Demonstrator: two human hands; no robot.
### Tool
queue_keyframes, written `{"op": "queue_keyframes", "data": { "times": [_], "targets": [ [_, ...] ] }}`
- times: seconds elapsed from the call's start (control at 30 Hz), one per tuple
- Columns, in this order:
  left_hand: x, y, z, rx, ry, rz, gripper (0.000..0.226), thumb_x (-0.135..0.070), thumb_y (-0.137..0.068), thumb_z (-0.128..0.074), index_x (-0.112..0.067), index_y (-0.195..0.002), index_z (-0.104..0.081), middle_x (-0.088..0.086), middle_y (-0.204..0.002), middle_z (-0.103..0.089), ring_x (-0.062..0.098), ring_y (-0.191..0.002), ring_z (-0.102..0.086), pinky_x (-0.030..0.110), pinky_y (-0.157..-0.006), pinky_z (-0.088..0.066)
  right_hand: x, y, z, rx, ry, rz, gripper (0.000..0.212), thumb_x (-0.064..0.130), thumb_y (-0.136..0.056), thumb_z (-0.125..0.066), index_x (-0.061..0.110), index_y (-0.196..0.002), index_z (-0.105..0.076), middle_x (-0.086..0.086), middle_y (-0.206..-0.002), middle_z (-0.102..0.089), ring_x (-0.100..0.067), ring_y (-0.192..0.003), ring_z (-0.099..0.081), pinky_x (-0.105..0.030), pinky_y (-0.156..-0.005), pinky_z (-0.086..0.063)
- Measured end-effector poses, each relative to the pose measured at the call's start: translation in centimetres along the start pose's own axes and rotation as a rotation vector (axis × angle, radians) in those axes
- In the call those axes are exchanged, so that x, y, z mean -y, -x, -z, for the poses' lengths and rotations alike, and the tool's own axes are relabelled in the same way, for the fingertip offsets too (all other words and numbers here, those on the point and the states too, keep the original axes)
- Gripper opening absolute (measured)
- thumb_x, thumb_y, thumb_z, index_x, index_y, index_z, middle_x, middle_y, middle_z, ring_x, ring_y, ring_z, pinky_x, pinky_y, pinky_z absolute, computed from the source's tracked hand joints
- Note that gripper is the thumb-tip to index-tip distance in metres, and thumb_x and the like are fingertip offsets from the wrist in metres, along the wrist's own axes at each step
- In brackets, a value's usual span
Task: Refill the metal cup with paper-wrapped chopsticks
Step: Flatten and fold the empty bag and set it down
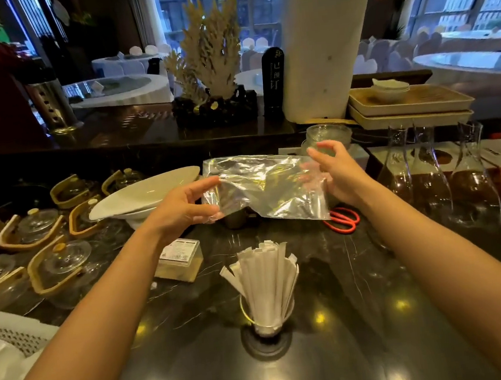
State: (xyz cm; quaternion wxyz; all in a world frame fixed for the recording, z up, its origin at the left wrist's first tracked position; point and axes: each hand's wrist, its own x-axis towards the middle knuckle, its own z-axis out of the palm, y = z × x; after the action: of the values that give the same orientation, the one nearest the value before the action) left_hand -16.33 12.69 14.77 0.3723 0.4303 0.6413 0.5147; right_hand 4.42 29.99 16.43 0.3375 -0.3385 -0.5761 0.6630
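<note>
Holding a crinkly clear plastic bag (265, 185) mid-frame, left hand (181, 210) and right hand (338, 175) pinch its ends; lower centre, light, slippery paper-wrapped chopsticks (265, 280) fill the metal cup (268, 321); grasp mid-bundle.

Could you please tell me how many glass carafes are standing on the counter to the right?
3. They stand in a row at the right: the left carafe, the middle carafe and the right carafe, just beyond the right forearm. Others may lie beyond the frame's edge.
</note>
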Motion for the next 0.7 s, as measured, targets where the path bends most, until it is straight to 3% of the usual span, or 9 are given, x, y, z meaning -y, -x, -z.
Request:
{"op": "queue_keyframes", "data": {
  "times": [0.13,0.27,0.33,0.37,0.43,0.5,0.57,0.63,0.7],
  "targets": [
    [2.3,-3.1,0.1,-0.026,-0.046,0.032,0.073,0.009,-0.076,-0.06,-0.02,-0.138,-0.035,-0.001,-0.151,-0.03,0.019,-0.137,-0.028,0.024,-0.08,-0.047,-2.3,-2.0,0.0,0.155,0.162,-0.087,0.06,0.004,-0.082,-0.06,0.03,-0.13,-0.035,-0.005,-0.103,-0.057,-0.016,-0.076,-0.064,-0.03,-0.068,-0.054],
    [3.8,-3.6,0.6,-0.032,-0.118,0.041,0.086,0.011,-0.074,-0.062,-0.023,-0.143,-0.024,-0.002,-0.155,-0.02,0.02,-0.142,-0.019,0.013,-0.065,-0.055,-3.1,-2.1,0.0,0.122,0.311,-0.044,0.026,-0.008,-0.08,-0.058,0.009,-0.099,-0.06,-0.01,-0.093,-0.058,-0.014,-0.075,-0.059,-0.014,-0.057,-0.052],
    [5.2,-4.0,0.6,-0.016,-0.157,0.062,0.089,0.012,-0.074,-0.062,-0.023,-0.144,-0.02,-0.001,-0.156,-0.018,0.022,-0.142,-0.019,0.009,-0.064,-0.054,-4.0,-2.6,0.3,0.092,0.355,-0.053,0.024,-0.01,-0.08,-0.058,0.007,-0.096,-0.063,-0.014,-0.099,-0.063,-0.018,-0.08,-0.062,-0.018,-0.065,-0.054],
    [6.2,-4.2,0.4,-0.002,-0.181,0.086,0.09,0.012,-0.074,-0.062,-0.022,-0.145,-0.018,0.0,-0.156,-0.017,0.024,-0.142,-0.021,0.012,-0.068,-0.055,-4.8,-3.1,0.4,0.078,0.401,-0.067,0.03,-0.01,-0.08,-0.057,0.005,-0.104,-0.063,-0.015,-0.109,-0.063,-0.024,-0.089,-0.064,-0.027,-0.075,-0.055],
    [8.3,-4.4,0.0,0.034,-0.217,0.145,0.094,0.011,-0.072,-0.064,-0.021,-0.146,-0.015,0.0,-0.156,-0.017,0.023,-0.141,-0.022,0.029,-0.092,-0.052,-7.0,-3.8,0.7,0.091,0.527,-0.083,0.046,-0.011,-0.08,-0.057,0.005,-0.123,-0.055,-0.017,-0.124,-0.058,-0.038,-0.105,-0.06,-0.039,-0.085,-0.053],
    [10.7,-4.7,-0.2,0.076,-0.253,0.21,0.099,0.008,-0.07,-0.067,-0.021,-0.146,-0.012,-0.001,-0.155,-0.019,0.02,-0.14,-0.024,0.04,-0.107,-0.039,-9.3,-4.2,1.0,0.148,0.645,-0.081,0.059,-0.012,-0.079,-0.057,0.009,-0.133,-0.045,-0.016,-0.132,-0.053,-0.031,-0.099,-0.059,-0.023,-0.069,-0.055],
    [12.9,-4.9,-0.5,0.112,-0.305,0.274,0.102,0.005,-0.067,-0.07,-0.022,-0.146,-0.011,0.002,-0.154,-0.023,0.021,-0.139,-0.028,0.041,-0.11,-0.036,-11.6,-4.4,1.2,0.204,0.749,-0.074,0.068,-0.013,-0.077,-0.057,0.012,-0.137,-0.038,-0.012,-0.14,-0.047,-0.017,-0.1,-0.053,-0.014,-0.062,-0.049],
    [14.7,-5.1,-0.7,0.142,-0.398,0.329,0.103,0.002,-0.068,-0.071,-0.022,-0.146,-0.01,0.005,-0.153,-0.026,0.024,-0.138,-0.031,0.041,-0.112,-0.033,-14.0,-4.5,1.4,0.239,0.796,-0.112,0.073,-0.013,-0.076,-0.058,0.013,-0.14,-0.034,-0.01,-0.143,-0.042,-0.014,-0.103,-0.051,-0.011,-0.063,-0.048],
    [16.2,-5.3,-1.1,0.175,-0.519,0.372,0.1,-0.002,-0.07,-0.071,-0.02,-0.146,-0.008,0.009,-0.152,-0.029,0.026,-0.137,-0.033,0.041,-0.113,-0.031,-16.0,-4.3,1.5,0.268,0.833,-0.183,0.077,-0.011,-0.074,-0.061,0.013,-0.141,-0.03,-0.01,-0.147,-0.037,-0.016,-0.108,-0.049,-0.019,-0.078,-0.05]
  ]
}}
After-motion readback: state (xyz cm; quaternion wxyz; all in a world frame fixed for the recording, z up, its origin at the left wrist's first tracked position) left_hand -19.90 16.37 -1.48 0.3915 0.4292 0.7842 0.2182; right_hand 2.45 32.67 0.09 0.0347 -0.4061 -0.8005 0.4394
